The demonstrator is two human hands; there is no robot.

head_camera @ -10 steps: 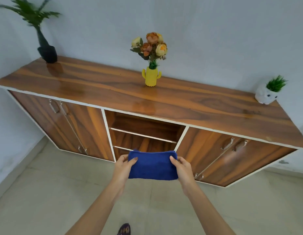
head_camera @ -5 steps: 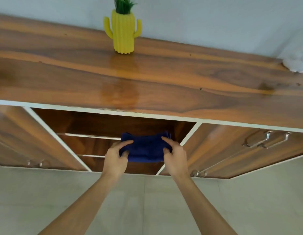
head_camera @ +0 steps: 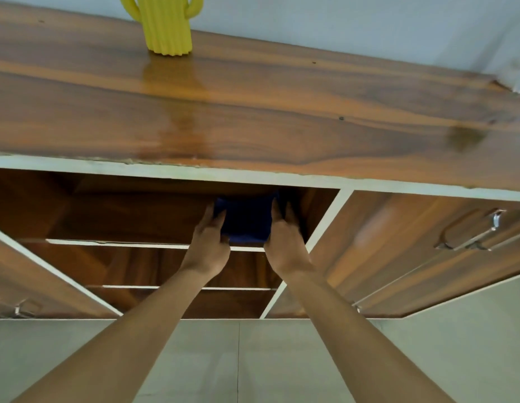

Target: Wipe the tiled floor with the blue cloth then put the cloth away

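Note:
The folded blue cloth [head_camera: 244, 221] is inside the top open compartment of the wooden sideboard [head_camera: 253, 112], above the upper shelf edge [head_camera: 116, 244]. My left hand [head_camera: 207, 242] grips its left side with the thumb on top. Its right side is held by my right hand [head_camera: 284, 239]. The far part of the cloth is in shadow under the sideboard's top. Pale tiled floor [head_camera: 238, 359] lies below, between my forearms.
A yellow cactus-shaped vase [head_camera: 165, 24] stands on the sideboard top. Closed doors with metal handles [head_camera: 470, 237] flank the open shelves on the right; another door [head_camera: 20, 280] is at the left. A lower shelf [head_camera: 165, 287] sits beneath.
I have come closer to the sideboard and both hands have pushed the cloth up from in front of the shelves into the top compartment.

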